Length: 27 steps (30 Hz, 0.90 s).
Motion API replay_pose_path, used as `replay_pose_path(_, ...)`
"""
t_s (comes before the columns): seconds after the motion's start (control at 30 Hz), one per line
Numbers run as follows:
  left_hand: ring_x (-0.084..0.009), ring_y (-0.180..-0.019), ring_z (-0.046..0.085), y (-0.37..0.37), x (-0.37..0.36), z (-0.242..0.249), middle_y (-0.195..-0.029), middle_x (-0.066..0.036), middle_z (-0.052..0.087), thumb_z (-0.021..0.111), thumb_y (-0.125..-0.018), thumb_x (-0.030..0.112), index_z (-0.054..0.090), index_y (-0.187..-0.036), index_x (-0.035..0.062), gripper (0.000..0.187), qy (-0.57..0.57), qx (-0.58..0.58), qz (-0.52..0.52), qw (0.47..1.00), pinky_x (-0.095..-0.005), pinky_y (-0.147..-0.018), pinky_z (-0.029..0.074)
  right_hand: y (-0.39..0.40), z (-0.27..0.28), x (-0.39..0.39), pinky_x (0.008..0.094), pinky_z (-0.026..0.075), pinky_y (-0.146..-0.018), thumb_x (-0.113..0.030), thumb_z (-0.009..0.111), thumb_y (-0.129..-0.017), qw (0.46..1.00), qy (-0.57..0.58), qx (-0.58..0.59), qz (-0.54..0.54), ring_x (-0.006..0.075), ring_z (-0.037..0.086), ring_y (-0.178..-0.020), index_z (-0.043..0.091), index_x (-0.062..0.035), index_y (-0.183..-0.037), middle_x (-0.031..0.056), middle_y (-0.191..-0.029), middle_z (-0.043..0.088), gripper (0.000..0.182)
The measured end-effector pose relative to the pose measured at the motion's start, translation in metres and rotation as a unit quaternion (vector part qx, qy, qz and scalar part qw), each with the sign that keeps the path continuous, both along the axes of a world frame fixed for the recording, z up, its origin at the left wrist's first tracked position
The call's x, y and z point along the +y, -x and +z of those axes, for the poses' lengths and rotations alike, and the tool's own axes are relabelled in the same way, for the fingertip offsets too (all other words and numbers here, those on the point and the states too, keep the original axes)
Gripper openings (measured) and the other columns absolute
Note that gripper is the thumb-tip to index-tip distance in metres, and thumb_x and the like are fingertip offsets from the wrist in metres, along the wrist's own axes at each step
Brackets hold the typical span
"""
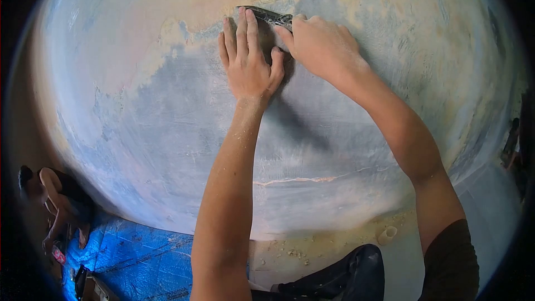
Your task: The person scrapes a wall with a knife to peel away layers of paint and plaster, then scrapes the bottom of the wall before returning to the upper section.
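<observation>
"Dark tool (271, 17), high on the mottled wall (184, 111): who has it?"

"The right hand (323, 44), fingers curled around its near end. What sort of tool, I can't quite tell; the hands hide much of it."

"And the left hand (247, 72)?"

"Spread, two fingertips laid on the tool's far end, thumb held apart."

"Lower down?"

"A blue sheet (142, 256) at lower left, a crouching person (64, 192) beside it, and a pale cup (387, 235) near the wall's foot."
</observation>
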<state>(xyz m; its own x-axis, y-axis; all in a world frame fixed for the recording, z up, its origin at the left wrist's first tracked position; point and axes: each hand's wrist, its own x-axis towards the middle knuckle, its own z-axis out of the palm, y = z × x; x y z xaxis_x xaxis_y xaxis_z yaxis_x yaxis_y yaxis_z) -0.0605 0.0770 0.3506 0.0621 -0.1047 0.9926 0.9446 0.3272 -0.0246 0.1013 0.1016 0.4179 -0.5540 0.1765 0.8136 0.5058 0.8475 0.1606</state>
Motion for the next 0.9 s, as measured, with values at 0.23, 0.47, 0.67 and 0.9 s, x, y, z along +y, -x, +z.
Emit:
replay_pose_path(0.23, -0.0338, -0.151, 0.019, -0.002, -0.004, 0.001, -0.161, -0.011, 0.03, 0.054, -0.085, 0.034, 0.024, -0.157, 0.008, 0.082, 0.015, -0.014, 0.025, 0.999, -0.0502, -0.123, 0.01, 0.004, 0.001, 0.0, 0.044, 0.058, -0.07, -0.037, 0.044, -0.104, 1.0, 0.0, 0.002, -0.002, 0.0335, 0.073, -0.081, 0.073, -0.0011, -0.09, 0.0184, -0.089, 0.073, 0.049)
replay_pose_path(0.47, -0.0343, -0.147, 0.029, 0.001, -0.001, -0.003, -0.158, -0.013, 0.036, 0.053, -0.085, 0.04, 0.031, -0.154, 0.0048, 0.08, -0.016, 0.043, 0.008, 0.999, -0.0505, -0.121, 0.017, -0.006, -0.001, -0.002, 0.0436, 0.058, -0.069, -0.036, 0.044, -0.104, 1.0, 0.012, -0.01, 0.024, 0.0331, 0.073, -0.079, 0.072, -0.0003, -0.088, 0.0189, -0.087, 0.072, 0.048)
replay_pose_path(0.67, -0.035, -0.146, 0.031, -0.002, -0.002, -0.005, -0.158, -0.014, 0.036, 0.051, -0.088, 0.043, 0.031, -0.154, 0.0037, 0.08, -0.003, 0.045, 0.013, 0.999, -0.0503, -0.119, 0.02, -0.008, -0.003, 0.0, 0.0461, 0.057, -0.066, -0.041, 0.041, -0.105, 1.0, 0.007, -0.009, 0.02, 0.0367, 0.071, -0.071, 0.07, 0.0033, -0.09, 0.0215, -0.078, 0.071, 0.055)
replay_pose_path(0.9, -0.0352, -0.147, 0.029, 0.001, 0.001, -0.005, -0.16, -0.013, 0.032, 0.046, -0.091, 0.052, 0.026, -0.156, 0.005, 0.083, 0.0, 0.035, 0.027, 0.999, -0.0505, -0.119, 0.019, -0.005, 0.001, -0.002, 0.0453, 0.058, -0.068, -0.039, 0.042, -0.104, 1.0, 0.018, -0.01, 0.023, 0.0352, 0.072, -0.074, 0.071, 0.0023, -0.091, 0.0201, -0.082, 0.072, 0.052)
